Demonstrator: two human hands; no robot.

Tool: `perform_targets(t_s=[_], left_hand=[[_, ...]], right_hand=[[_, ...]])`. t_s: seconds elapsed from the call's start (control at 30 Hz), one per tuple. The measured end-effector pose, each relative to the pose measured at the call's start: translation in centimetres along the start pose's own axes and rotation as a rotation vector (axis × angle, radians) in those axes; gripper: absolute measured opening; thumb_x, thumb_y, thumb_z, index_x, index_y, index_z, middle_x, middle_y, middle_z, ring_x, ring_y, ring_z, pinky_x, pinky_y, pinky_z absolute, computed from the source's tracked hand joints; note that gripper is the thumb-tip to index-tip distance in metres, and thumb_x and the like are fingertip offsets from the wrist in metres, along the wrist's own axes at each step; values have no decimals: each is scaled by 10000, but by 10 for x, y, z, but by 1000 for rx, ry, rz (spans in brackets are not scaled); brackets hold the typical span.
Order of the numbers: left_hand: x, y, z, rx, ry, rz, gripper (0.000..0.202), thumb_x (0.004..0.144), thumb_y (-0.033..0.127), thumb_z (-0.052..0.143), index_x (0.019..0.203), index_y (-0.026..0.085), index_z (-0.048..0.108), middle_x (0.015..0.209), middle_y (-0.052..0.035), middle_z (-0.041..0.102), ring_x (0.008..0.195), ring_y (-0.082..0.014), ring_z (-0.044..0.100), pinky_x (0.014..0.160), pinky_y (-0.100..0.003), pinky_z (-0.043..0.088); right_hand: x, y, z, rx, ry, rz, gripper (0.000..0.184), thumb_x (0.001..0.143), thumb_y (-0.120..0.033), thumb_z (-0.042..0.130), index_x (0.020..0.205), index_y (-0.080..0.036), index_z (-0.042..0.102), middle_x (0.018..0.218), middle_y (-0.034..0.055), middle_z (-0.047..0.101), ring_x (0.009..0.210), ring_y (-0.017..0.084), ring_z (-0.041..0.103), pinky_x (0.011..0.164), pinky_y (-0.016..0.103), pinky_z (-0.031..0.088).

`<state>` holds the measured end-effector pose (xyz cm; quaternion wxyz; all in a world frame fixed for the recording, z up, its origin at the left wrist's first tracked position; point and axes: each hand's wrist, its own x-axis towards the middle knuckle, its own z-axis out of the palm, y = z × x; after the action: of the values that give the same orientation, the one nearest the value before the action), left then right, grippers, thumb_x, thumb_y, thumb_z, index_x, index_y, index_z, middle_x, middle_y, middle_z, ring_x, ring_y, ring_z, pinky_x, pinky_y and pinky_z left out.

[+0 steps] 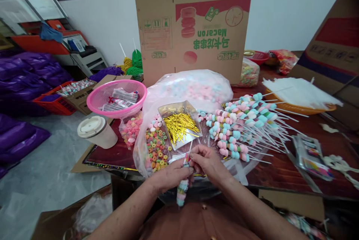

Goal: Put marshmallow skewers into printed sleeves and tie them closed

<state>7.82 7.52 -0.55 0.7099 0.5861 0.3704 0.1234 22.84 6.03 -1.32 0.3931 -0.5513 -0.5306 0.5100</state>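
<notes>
My left hand [174, 174] is wrapped round a marshmallow candy skewer [183, 190], whose pastel blue and pink pieces hang below it, head down, in what looks like a clear wrapper. Its white stick points up between my hands. My right hand [209, 162] pinches at the base of that stick; whether a tie is between the fingertips is too small to tell. Just beyond my hands, a tray of gold twist ties [181, 127] stands on the plastic sheet. Coloured candy rings [157, 148] lie left of it. A heap of finished marshmallow skewers [238, 129] lies to the right.
A pink basket [94, 99] with packaging and a lidded cup [98, 131] stand at left. Behind is a bag of marshmallows [193, 88] before a tall carton [159, 19]. An orange basket [314, 111] bears white bags; flat printed packets [311, 155] lie at right.
</notes>
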Motion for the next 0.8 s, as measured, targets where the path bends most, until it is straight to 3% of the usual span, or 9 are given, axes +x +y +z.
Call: perform_targets(t_s=[0.07,0.13,0.2,0.27,0.4,0.5,0.6,0.73,0.8], left_hand=[[2,-2,3,-159,37,-110,145,717,292,421,683,163,477,588,20,508,507,-116,500,501,-231,387],[2,-1,3,-177,6,-148,164,697,302,426,642,159,485,530,27,484,440,-104,459,463,-230,372],[0,3,0,-129,-79,-147,173,672,290,448,587,150,502,487,32,466,400,-90,423,473,-241,379],[-1,6,-5,-58,-203,-171,195,660,267,440,512,150,492,458,26,459,385,-90,428,509,-256,394],[0,6,-7,447,-283,-196,140,669,231,441,555,184,505,483,13,513,462,-147,507,552,-284,425],[-2,0,-5,903,-57,-19,50,638,168,519,656,184,562,619,-62,600,628,-227,566,645,-359,442],[-9,-9,-8,1160,219,289,211,723,143,493,895,163,613,808,-125,636,772,-261,567,751,-399,412],[-23,-25,-17,1035,397,555,252,835,222,448,1002,204,637,887,-129,658,773,-232,565,761,-369,398],[-26,-32,-17,793,592,533,229,831,247,474,963,207,658,923,-125,660,807,-229,575,763,-354,404]], right_hand=[[-1,-3,-7,-339,17,-382,172,823,-265,419,847,-163,556,787,78,654,727,186,598,658,323,471],[-4,-4,-15,-734,-128,-759,281,836,-217,430,1084,-154,547,1082,129,617,1094,261,490,946,469,337],[-6,-4,-22,-1034,-320,-953,382,843,-182,435,1220,-135,468,1203,137,554,1194,275,390,1036,533,176],[-8,-3,-25,-1213,-396,-993,349,858,-131,396,1197,-106,475,1111,131,594,1099,254,454,1041,537,165],[-12,3,-21,-1173,-552,-808,175,795,-68,411,842,-108,574,768,104,623,857,238,530,965,515,276],[-16,11,-10,-689,-570,-369,115,746,-169,444,633,-178,462,594,48,556,697,202,542,814,418,410],[-20,15,4,-339,-518,-68,222,801,-257,250,586,-231,298,377,-53,324,432,146,466,522,286,447],[-11,6,12,150,-688,231,280,792,-388,217,582,-237,325,306,-90,215,311,141,386,387,262,409],[7,-3,6,-54,-571,161,364,834,-409,215,614,-214,429,359,-50,370,379,149,470,427,266,432]])
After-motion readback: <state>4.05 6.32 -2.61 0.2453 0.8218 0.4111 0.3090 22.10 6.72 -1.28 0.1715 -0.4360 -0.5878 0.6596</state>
